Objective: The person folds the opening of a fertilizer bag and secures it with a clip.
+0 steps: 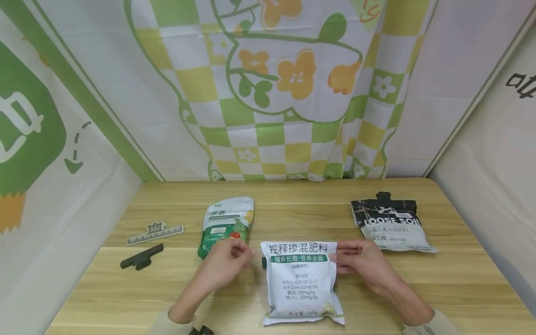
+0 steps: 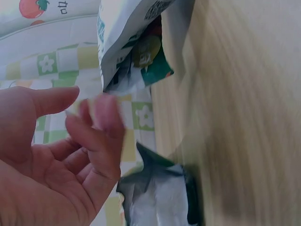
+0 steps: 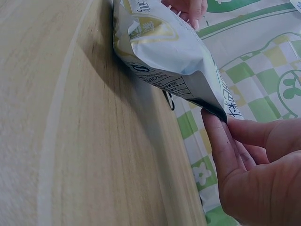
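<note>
"Starting with the counter (image 1: 293, 218), what's there?"
"A white bag (image 1: 299, 291), near side, middle."
"And the fingers?"
"The right hand (image 1: 362, 263) pinches its upper right edge; the left hand's (image 1: 224, 263), loosely bent, hold nothing beside it."
"Smaller?"
"2 clips (image 1: 156, 233) at left."

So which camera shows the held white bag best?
The head view: the white bag shows nearly its whole front. The left wrist view cuts it off at the top; the right wrist view shows it from the side.
</note>
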Demonstrator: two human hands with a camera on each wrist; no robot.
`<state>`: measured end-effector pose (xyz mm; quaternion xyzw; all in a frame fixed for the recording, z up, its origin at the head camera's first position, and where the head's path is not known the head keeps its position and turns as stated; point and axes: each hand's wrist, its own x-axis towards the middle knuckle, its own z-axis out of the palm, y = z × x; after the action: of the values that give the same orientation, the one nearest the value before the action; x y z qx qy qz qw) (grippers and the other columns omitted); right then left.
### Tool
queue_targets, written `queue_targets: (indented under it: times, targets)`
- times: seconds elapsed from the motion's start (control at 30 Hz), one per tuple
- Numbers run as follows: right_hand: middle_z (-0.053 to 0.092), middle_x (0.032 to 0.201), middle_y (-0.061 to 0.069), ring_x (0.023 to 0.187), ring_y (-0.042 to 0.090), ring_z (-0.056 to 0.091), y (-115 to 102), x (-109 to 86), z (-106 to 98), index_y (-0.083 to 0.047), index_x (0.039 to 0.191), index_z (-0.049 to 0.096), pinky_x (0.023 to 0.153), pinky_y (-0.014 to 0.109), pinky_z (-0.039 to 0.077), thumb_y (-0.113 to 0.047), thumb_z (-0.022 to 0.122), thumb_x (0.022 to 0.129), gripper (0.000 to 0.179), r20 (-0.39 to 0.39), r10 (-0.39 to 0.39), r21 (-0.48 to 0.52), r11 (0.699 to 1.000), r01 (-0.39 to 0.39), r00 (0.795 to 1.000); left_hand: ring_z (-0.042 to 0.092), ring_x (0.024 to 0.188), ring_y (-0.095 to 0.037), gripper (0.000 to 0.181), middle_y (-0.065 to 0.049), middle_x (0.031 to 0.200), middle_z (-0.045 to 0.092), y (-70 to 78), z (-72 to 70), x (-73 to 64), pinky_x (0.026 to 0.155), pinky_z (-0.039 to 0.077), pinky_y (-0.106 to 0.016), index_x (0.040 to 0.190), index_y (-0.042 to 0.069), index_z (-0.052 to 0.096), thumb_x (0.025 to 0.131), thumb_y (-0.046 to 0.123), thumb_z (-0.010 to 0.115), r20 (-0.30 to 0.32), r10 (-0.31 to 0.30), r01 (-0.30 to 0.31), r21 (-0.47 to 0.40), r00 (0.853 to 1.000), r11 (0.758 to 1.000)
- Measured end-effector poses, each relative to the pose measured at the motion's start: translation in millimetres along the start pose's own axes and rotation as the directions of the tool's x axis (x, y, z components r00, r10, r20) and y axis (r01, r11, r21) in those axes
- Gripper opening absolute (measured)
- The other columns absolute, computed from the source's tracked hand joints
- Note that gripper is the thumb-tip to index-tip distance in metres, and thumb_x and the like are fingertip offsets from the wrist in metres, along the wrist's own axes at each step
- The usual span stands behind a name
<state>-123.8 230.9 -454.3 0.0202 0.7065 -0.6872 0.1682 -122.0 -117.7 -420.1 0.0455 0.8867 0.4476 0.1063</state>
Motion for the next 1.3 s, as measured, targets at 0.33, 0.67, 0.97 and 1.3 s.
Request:
queue_targets:
  times: [0.33, 0.67, 0.97, 1.3]
  targets:
    - [0.079, 0.114, 0.018, 0.093, 0.016, 0.078, -1, -1.8, 0, 0.020, 0.138, 0.054, 0.084, 0.034, 0.065, -0.003, 0.076, 0.093, 0.055, 0.008, -0.005, -0.008, 1.000, 0.005, 1.000, 0.058, 0.063, -0.014, 0.033, 0.001, 0.067, 0.063, -1.7, -21.5, 2.8, 0.055, 0.045, -0.023, 0.073, 0.012, 0.064, 0.099, 0.031, 0.074, -0.069, 0.057, -0.057, 0.000, 0.996, 0.998]
    - [0.077, 0.119, 0.023, 0.095, 0.019, 0.079, -3, -2.9, 1, 0.017, 0.138, 0.056, 0.084, 0.034, 0.066, -0.006, 0.077, 0.094, 0.054, 0.004, 0.008, -0.031, 0.999, -0.008, 1.000, 0.077, 0.096, -0.024, 0.038, -0.009, 0.097, 0.079, -0.1, -43.9, 1.7, 0.082, 0.063, -0.035, 0.108, 0.009, 0.077, 0.101, 0.046, 0.069, -0.077, 0.073, -0.077, -0.057, 0.994, 0.995]
    - [0.076, 0.120, 0.024, 0.095, 0.018, 0.079, -5, -3.4, 0, 0.019, 0.139, 0.054, 0.085, 0.034, 0.065, -0.005, 0.076, 0.094, 0.055, 0.009, -0.005, -0.035, 0.999, 0.005, 1.000, 0.074, 0.114, -0.029, 0.036, -0.009, 0.113, 0.079, -7.2, -59.0, 5.0, 0.101, 0.059, -0.048, 0.120, 0.009, 0.068, 0.105, 0.042, 0.064, -0.145, 0.123, -0.126, -0.014, 0.982, 0.992]
    - [0.077, 0.118, 0.022, 0.095, 0.017, 0.078, -5, -3.6, -1, 0.019, 0.138, 0.055, 0.085, 0.034, 0.065, -0.006, 0.076, 0.094, 0.054, 0.015, -0.012, -0.039, 0.999, 0.012, 1.000, 0.068, 0.127, -0.037, 0.047, -0.015, 0.134, 0.072, -11.1, -76.8, 3.7, 0.108, 0.055, -0.055, 0.136, 0.010, 0.068, 0.107, 0.045, 0.059, -0.192, 0.110, -0.101, 0.056, 0.975, 0.993]
